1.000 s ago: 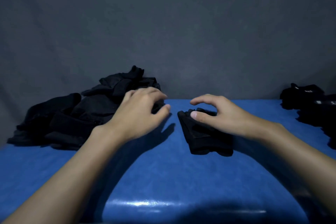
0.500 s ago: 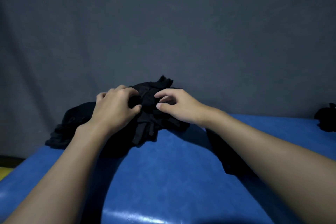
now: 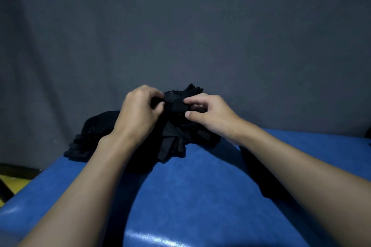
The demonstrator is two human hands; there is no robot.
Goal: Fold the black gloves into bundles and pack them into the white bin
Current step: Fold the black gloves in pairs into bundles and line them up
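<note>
Hands meet at the far side of the blue table [image 3: 200, 196], both working on one black glove [image 3: 175, 103] raised just above a heap of black gloves [image 3: 94, 136]. The left hand [image 3: 138, 114] has its fingers curled and its thumb pressed in, pinching the glove's left edge. The right hand [image 3: 209, 115] pinches the right edge between thumb and forefinger, with the other fingers bent behind the fabric. The glove's fingers stick up past the knuckles, against the grey backdrop [image 3: 180, 26] that hangs behind the table. The heap lies at the table's far left corner, touching the backdrop. It spreads from the left edge to below the right wrist, and several limp glove fingers trail forward from it onto the blue surface. How many gloves it holds cannot be told, as the black fabric merges in the dim light. Another dark piece of fabric [image 3: 254, 168] lies flat on the table under the right forearm, mostly covered by it, set apart from the heap. A small dark shape [image 3: 368, 132] shows at the far right edge of the view, too cropped to identify. Both forearms are bare and reach in from the bottom corners. Beyond the table's left edge a patch of yellow floor [image 3: 14, 183] is visible.
</note>
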